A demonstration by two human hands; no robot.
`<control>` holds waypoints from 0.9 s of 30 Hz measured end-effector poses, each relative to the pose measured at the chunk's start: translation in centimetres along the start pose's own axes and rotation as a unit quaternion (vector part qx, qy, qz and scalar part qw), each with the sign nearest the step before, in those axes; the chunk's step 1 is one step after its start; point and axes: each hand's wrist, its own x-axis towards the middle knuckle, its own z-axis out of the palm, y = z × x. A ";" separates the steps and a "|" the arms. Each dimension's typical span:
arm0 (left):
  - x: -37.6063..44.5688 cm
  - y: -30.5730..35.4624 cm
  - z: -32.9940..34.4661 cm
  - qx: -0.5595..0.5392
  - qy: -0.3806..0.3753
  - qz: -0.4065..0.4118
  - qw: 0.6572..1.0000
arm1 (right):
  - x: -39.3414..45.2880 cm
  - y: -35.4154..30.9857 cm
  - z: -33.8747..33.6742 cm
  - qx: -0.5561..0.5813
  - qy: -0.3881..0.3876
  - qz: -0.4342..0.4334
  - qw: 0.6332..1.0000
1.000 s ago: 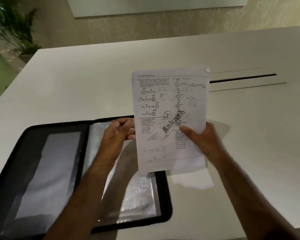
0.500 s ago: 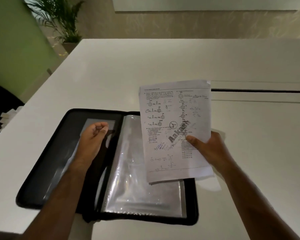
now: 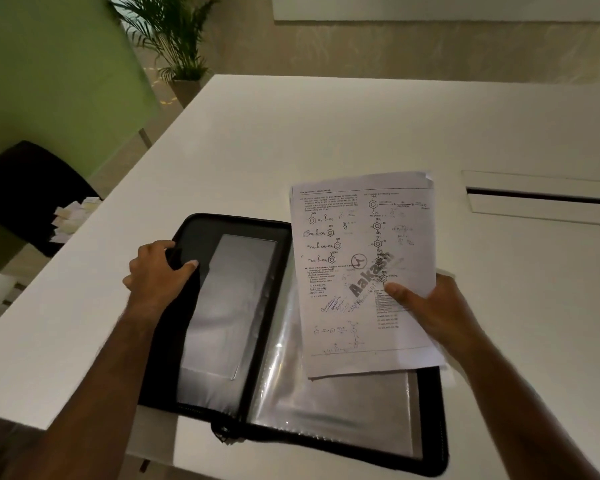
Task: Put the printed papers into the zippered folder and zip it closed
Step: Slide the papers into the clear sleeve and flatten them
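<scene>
spanning most of the view, the white counter (image 3: 326, 133) carries everything, its near left corner at about 7 o'clock. on it, from the centre down toward 5 o'clock, the black zippered folder (image 3: 201, 230) lies open flat, its near edge hanging a little past the counter's edge. its left half shows a dark inner cover with a clear pocket; its right half is a sheaf of clear plastic sleeves (image 3: 343, 410), glossy and bare at the near end.

the printed papers (image 3: 361, 244) are not in yet. they are held tilted above the right half of the folder, at about 2 o'clock from its spine, top edge reaching past the folder's far rim. the right hand (image 3: 437, 313) has its grip closed on the sheets' lower right part, thumb on the printed face and the other fingers hidden behind. the left hand (image 3: 156, 275) sits at 9 o'clock, its grip closed over the folder's left outer edge, thumb lying on the inner cover, seemingly steadying it.

so the step in hand looks like loading: folder opened and braced, papers poised. the next move, as i judge it, calls for lowering the sheets square onto the right half, or into a sleeve, keeping the loose corners inside the rim. only then can the cover fold over; the zipper pull (image 3: 222, 432) near 6 o'clock waits unused.
</scene>
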 end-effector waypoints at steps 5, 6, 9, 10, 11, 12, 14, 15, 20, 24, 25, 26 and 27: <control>1.0 -1.5 0.2 -0.047 -0.012 -0.043 0.998 | 0.4 -0.2 0.8 -0.006 -0.009 0.000 1.000; 1.3 -1.6 0.2 -0.048 -0.016 -0.048 0.998 | 0.4 -0.3 0.9 -0.007 -0.008 0.000 1.000; 2.1 -1.7 0.2 -0.073 -0.032 -0.050 0.996 | 0.5 -0.5 0.8 -0.009 0.001 -0.003 1.000; 2.4 -1.7 0.1 -0.084 -0.039 -0.049 0.994 | 0.5 -0.6 0.7 -0.009 0.003 -0.003 1.000; 2.6 -1.8 0.1 -0.096 -0.044 -0.047 0.993 | 0.5 -0.7 0.6 -0.010 0.005 -0.004 1.000; 2.9 -1.9 0.1 -0.107 -0.047 -0.043 0.992 | 0.4 -0.9 0.5 -0.013 0.006 -0.005 1.000; 3.6 -1.7 0.2 -0.121 -0.053 -0.031 0.991 | 0.3 -1.0 -0.1 -0.021 0.011 -0.005 1.000; 4.0 -1.5 0.1 -0.125 -0.057 -0.024 0.990 | 0.3 -1.0 -0.4 -0.026 0.013 -0.004 1.000; 6.7 0.7 -0.2 -0.121 -0.071 0.022 0.990 | -0.2 -1.3 -2.1 -0.048 0.030 0.001 0.998; 8.9 3.5 0.1 -0.107 -0.073 0.071 0.989 | -0.8 -1.1 -3.8 -0.038 0.054 0.005 0.998; 9.4 4.3 0.2 -0.104 -0.075 0.083 0.988 | -0.9 -1.0 -4.2 -0.038 0.057 0.008 0.998; 9.9 5.2 0.3 -0.101 -0.077 0.095 0.987 | -1.0 -1.0 -4.6 -0.037 0.061 0.010 0.997; 10.4 6.0 0.4 -0.095 -0.078 0.109 0.986 | -1.2 -0.8 -5.1 -0.035 0.064 0.011 0.997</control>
